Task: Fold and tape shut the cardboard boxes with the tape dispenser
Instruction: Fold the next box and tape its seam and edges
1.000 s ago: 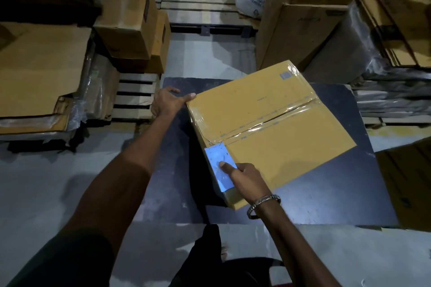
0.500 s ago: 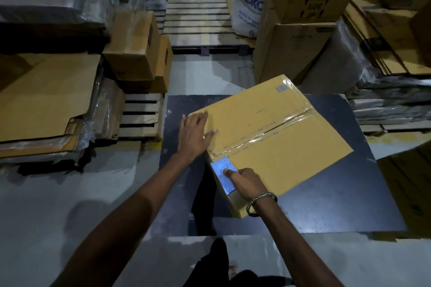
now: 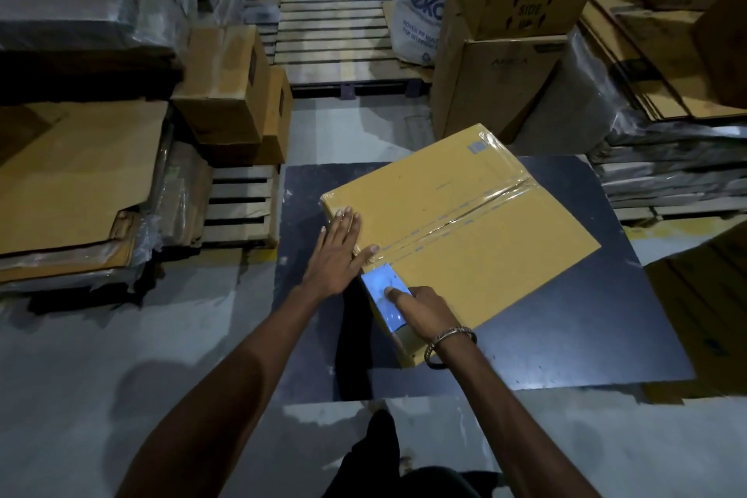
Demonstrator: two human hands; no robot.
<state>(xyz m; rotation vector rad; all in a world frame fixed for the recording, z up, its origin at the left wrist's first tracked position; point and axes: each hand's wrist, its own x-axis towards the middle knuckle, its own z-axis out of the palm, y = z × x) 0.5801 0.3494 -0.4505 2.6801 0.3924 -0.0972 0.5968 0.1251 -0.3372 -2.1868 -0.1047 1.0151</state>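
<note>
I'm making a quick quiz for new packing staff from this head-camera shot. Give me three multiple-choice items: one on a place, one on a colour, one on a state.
1. Where does the left hand lie?
A. flat on the box top by the seam
B. on the floor
C. on the pallet

2. What colour is the tape dispenser under the right hand?
A. red
B. blue
C. green

3. In what state are the top flaps of the cardboard box?
A. standing open
B. torn off
C. folded shut, with clear tape along the seam

Answers: 1 A, palm down on the top; 2 B, its plate shows blue; 3 C, glossy tape runs over the closed seam.
</note>
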